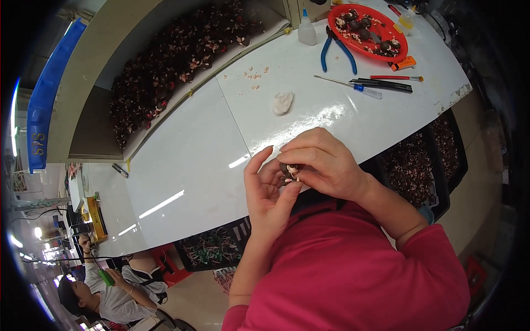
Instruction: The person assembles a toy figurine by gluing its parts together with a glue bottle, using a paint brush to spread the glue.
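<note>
Worktop (187,165), white and glossy, stretches across a workshop room and catches streaks of light. A compartment (88,132) heaped with dark pieces (182,69) stands along its far left side; near the far right end are a red basket (345,41), blue-handled pliers (324,58) and a screwdriver (368,91). A white lump (283,103) lies beyond the hands. At lower left, a co-worker (113,306) holds a green object (106,277).

The small dark brown piece (288,170), with pale and pink parts, is held up between 2 hands, just off the worktop's near edge. The left hand (268,190) curls loosely around it, thumb against its lower end; the right hand (326,165) pinches it narrowly from the other side. Its long axis seems to run from near the body outward, the rounded dark end pointing away; which way its front faces cannot be told.

Fingers cover much of it, and the co-worker's lower body is cut off or hidden.
</note>
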A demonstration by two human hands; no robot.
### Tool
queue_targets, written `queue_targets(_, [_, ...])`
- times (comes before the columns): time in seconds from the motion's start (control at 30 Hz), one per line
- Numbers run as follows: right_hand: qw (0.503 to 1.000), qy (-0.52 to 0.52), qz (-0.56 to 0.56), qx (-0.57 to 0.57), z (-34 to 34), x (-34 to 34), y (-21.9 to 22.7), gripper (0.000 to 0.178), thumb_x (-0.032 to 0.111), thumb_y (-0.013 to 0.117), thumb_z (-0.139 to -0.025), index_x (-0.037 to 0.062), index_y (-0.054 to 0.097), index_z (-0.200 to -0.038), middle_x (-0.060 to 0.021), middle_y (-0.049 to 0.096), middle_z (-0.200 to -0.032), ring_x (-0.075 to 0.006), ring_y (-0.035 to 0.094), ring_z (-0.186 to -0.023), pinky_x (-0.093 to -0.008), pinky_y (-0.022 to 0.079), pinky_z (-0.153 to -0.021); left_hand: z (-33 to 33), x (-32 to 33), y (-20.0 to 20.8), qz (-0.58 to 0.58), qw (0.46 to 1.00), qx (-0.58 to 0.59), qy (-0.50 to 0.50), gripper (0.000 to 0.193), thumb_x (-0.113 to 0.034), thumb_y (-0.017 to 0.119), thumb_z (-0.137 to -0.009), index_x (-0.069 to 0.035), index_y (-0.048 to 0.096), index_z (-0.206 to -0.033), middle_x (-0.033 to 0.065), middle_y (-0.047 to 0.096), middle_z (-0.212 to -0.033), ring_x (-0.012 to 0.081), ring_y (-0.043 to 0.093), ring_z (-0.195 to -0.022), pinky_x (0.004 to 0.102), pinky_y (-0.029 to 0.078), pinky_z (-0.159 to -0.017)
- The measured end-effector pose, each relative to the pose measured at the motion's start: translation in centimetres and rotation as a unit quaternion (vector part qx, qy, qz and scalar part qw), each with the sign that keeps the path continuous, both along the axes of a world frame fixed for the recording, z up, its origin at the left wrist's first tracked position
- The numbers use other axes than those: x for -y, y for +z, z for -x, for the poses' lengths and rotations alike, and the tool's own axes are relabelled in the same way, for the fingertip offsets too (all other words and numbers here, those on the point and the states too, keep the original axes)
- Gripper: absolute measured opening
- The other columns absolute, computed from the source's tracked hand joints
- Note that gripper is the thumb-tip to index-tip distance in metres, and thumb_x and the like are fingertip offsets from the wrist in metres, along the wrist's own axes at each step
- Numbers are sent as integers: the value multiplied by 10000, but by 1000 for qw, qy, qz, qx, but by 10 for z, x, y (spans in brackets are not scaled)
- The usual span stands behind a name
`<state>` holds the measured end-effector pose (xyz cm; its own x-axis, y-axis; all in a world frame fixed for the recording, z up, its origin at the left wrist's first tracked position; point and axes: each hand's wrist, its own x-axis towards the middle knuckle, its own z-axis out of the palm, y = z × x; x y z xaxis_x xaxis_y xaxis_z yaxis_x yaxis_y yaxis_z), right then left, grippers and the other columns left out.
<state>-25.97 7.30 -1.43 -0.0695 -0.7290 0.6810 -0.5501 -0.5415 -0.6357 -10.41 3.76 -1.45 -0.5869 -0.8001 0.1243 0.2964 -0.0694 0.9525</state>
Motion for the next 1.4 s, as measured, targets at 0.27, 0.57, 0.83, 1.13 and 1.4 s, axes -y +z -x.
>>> queue_targets(0.27, [1000, -2, 7, -11, 9, 2, 4, 357, -3, 703, -674, 82, 611, -1008, -48, 595, -988, -224, 571, -868, -321, 446, -759, 6, 3, 3, -5, 1000, 4, -7, 602, 34, 614, -845, -18, 270, -1336, 160, 525, -1194, 184, 552, -1047, 299, 468, -897])
queue_targets(0.57, [1000, -6, 13, 24, 16, -1, 7, 389, -28, 709, -649, 72, 569, -998, -56, 578, -969, -237, 562, -870, -322, 474, -740, 20, -3, 8, -11, 1000, 20, 20, 504, 48, 622, -830, 11, 382, -1271, 116, 528, -1170, 168, 552, -1058, 295, 464, -903])
queue_targets(0.83, [1000, 4, 2, 15, 27, -5, 3, 417, -53, 708, -633, 69, 543, -996, -85, 519, -962, -234, 532, -858, -306, 482, -712, 37, -6, 2, 100, 990, 84, 59, 458, 10, 665, -803, -4, 459, -1212, 75, 513, -1098, 133, 554, -963, 248, 470, -830])
queue_targets(1.13, [1000, -7, -13, 17, 24, 1, -18, 388, -17, 730, -658, 66, 532, -982, -96, 524, -961, -241, 533, -848, -306, 476, -699, 43, 1, -7, 244, 945, 175, 126, 456, -99, 745, -755, -18, 533, -1150, 101, 484, -985, 172, 548, -834, 255, 497, -670])
queue_targets(1.4, [999, -25, -16, 16, -10, -2, -22, 377, 72, 779, -684, 57, 529, -965, -90, 540, -927, -243, 532, -830, -306, 466, -690, 14, -3, -14, 226, 952, 169, 120, 449, -167, 743, -771, -23, 536, -1142, 103, 531, -911, 205, 564, -783, 303, 470, -655])
